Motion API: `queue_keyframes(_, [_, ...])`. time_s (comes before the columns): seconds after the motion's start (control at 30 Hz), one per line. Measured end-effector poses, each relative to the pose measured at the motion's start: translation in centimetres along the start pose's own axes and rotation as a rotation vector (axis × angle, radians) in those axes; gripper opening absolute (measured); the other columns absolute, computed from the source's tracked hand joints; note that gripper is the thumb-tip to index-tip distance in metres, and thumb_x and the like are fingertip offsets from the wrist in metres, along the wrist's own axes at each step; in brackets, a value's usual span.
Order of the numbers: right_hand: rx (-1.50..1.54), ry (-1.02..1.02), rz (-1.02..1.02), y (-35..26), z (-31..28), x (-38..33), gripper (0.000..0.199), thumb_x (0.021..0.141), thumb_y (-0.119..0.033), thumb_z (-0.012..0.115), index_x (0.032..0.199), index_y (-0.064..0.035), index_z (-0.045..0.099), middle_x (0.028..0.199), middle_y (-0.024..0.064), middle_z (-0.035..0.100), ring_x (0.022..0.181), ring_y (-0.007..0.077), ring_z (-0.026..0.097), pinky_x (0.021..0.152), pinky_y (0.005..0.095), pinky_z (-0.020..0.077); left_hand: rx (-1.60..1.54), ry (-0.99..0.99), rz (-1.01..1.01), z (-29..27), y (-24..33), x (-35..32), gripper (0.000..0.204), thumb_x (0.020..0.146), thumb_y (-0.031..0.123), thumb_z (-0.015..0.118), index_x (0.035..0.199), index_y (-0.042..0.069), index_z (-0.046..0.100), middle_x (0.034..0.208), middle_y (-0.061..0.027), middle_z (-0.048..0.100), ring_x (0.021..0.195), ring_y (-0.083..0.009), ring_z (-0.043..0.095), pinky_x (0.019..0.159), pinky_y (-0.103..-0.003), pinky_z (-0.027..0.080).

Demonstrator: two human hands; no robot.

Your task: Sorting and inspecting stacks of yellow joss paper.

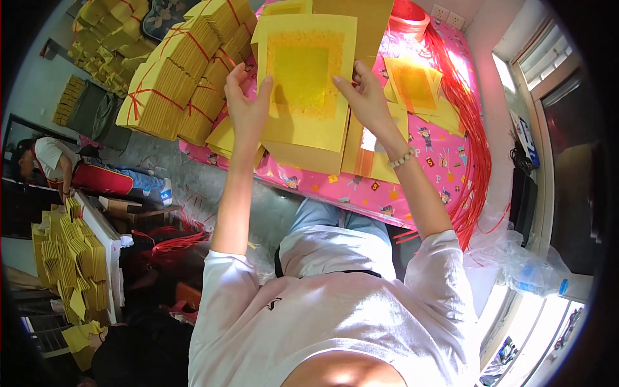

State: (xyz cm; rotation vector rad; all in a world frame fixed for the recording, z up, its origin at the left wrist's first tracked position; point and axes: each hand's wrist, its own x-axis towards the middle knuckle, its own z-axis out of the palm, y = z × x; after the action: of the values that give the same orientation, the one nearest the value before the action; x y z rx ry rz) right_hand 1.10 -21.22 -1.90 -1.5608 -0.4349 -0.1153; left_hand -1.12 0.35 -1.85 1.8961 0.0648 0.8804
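Observation:
A large yellow sheet of joss paper (300, 129) faces me, with a mottled orange border and a shiny gold square at its middle. It lies over a pile of yellow paper (303, 157) at the bed-height table's near side. At the sheet's left edge is my left hand (247, 106), thumb on the paper and fingers spread apart beyond the edge. My right hand (369, 103), with a beaded bracelet on its wrist, has its thumb on the sheet's right edge. Its fingers curl at that edge, partly hidden.
Tied bundles of yellow paper (164, 84) rise at the left. More printed sheets (414, 86) lie to the right, beside long red strands (461, 129) hanging over the pink patterned cover (445, 161). Another person (61, 161) bends at the far left, near paper stacks (74, 264).

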Motion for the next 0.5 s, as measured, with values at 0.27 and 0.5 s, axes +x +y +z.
queue_keyframes(0.27, [0.090, -0.089, -0.105, -2.9, -1.1, -1.3, 0.022, 0.092, -0.009, 0.056, 0.111, -0.0005, 0.050, 0.093, 0.0014, 0.060, 0.077, 0.0017, 0.053, 0.061, 0.0166, 0.0418, -0.795, -0.647, -0.493, -2.3, 2.0, 1.2, 0.040, 0.086, 0.009, 0.064, 0.124, 0.003, 0.051, 0.115, -0.0083, 0.061, 0.103, -0.0137, 0.059, 0.088, -0.030, 0.046])
queue_keyframes(0.5, [0.113, -0.013, 0.105, -4.8, -3.6, -4.5, 0.032, 0.094, -0.009, 0.052, 0.126, -0.0059, 0.047, 0.103, 0.0064, 0.059, 0.080, 0.0103, 0.060, 0.066, 0.0239, 0.0477, -0.903, -0.543, -0.624, -2.1, 3.0, -1.2, 0.036, 0.088, 0.004, 0.059, 0.124, 0.003, 0.052, 0.114, -0.0093, 0.062, 0.102, -0.0174, 0.061, 0.086, -0.032, 0.050])
